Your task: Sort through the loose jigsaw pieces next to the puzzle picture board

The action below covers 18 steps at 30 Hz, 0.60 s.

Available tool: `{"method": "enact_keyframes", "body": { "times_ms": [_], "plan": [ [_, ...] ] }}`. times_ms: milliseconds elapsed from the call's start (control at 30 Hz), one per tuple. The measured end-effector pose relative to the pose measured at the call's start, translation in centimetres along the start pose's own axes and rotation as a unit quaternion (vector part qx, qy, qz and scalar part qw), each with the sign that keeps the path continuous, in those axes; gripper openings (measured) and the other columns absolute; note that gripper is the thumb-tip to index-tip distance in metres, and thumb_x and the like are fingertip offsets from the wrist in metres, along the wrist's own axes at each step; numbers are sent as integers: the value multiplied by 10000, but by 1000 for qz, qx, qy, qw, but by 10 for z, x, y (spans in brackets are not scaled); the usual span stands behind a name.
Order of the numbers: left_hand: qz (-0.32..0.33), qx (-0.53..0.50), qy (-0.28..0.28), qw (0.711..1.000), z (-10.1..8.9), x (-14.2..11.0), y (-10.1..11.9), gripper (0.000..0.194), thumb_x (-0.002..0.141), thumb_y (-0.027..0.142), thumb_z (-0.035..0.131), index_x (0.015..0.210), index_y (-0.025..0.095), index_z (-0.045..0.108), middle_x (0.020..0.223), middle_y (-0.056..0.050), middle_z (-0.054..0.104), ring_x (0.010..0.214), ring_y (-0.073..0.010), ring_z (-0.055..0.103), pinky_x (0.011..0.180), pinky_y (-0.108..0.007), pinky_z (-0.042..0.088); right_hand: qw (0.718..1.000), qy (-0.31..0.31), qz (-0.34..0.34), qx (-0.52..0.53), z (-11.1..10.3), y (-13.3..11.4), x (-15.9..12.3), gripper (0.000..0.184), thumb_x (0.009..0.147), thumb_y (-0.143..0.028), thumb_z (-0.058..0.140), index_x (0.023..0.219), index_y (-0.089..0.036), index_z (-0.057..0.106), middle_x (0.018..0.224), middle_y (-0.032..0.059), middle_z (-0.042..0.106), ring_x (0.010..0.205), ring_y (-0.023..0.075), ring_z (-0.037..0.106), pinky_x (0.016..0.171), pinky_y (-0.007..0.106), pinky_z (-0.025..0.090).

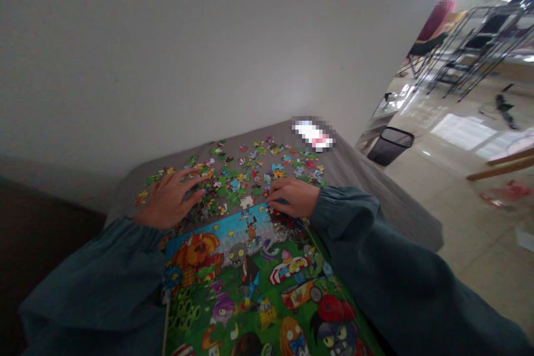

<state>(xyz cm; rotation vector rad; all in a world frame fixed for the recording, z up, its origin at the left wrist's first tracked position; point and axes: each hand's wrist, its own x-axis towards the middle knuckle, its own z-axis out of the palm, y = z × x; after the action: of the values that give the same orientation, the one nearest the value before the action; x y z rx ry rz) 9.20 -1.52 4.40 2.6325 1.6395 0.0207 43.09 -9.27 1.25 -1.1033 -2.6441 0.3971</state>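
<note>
My left hand (173, 196) is open, its fingers spread low over loose jigsaw pieces (233, 183) on the grey cloth. At the top right edge of a colourful cartoon jigsaw puzzle (250, 283), my right hand (294, 196) has its fingers bent and the tips pinched together. Whatever lies between those tips is too small to make out. The puzzle shows zombies, a pumpkin and plants on green ground under a blue strip. A pale puzzle piece (247, 202) lies just beyond its top edge, left of my right fingertips.
A phone with a bright, blurred screen (314, 134) lies at the table's far right corner. The grey-covered table (371, 194) stands against a white wall (208, 55). On the floor to the right are a black mesh bin (390, 147) and, farther back, metal-framed chairs (471, 39).
</note>
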Motion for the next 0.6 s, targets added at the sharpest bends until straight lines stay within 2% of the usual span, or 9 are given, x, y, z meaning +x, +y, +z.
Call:
{"method": "enact_keyframes", "body": {
  "times_ms": [67,133,233,300,400,500,600],
  "plan": [
    [4,-7,-43,999,-20,14,3,656,950,601,335,1418,259,643,1593,-96,520,1473,-361,444,1222,-589,303,1000,8,5,6,0,2,0,272,1037,-246,549,1075,-149,800,1076,134,743,1011,230,680,949,371,526],
    [34,-37,-85,995,-38,25,8,685,947,592,339,1438,199,611,1547,-104,575,1433,-312,500,1227,-503,326,1000,16,13,14,0,5,0,274,1040,-241,542,1089,-143,794,1081,134,745,1007,227,679,947,368,525],
    [45,-75,-80,993,-52,35,11,713,941,585,325,1442,149,583,1505,-103,617,1362,-265,566,1185,-416,389,999,36,27,24,-2,15,-1,276,1044,-233,530,1082,-143,788,1074,128,754,1021,221,679,961,365,518],
    [34,-94,-79,992,-49,39,8,725,931,598,334,1444,147,576,1504,-108,621,1353,-271,577,1166,-414,410,997,58,43,20,-8,25,-5,268,1042,-231,530,1103,-152,779,1072,125,759,1028,221,679,966,372,516],
    [28,-93,-115,989,-34,45,1,743,920,605,344,1450,141,579,1541,-130,590,1388,-297,561,1170,-439,409,988,113,106,8,-19,45,-14,283,1030,-218,530,1197,-153,750,1109,131,765,1041,224,683,981,391,515],
    [25,-80,-121,989,-22,49,-3,733,911,586,346,1407,121,621,1540,-147,587,1403,-315,550,1193,-465,387,962,170,212,-13,-30,65,-25,316,1006,-203,537,1237,-143,744,1136,142,771,1065,240,690,1003,411,514],
    [34,-68,-98,992,-18,50,-1,693,905,586,343,1348,158,661,1455,-111,664,1316,-296,622,1145,-446,448,930,210,299,-38,-35,84,-34,334,962,-190,572,1238,-158,757,1148,129,780,1094,258,694,1028,426,513]
  ]
}}
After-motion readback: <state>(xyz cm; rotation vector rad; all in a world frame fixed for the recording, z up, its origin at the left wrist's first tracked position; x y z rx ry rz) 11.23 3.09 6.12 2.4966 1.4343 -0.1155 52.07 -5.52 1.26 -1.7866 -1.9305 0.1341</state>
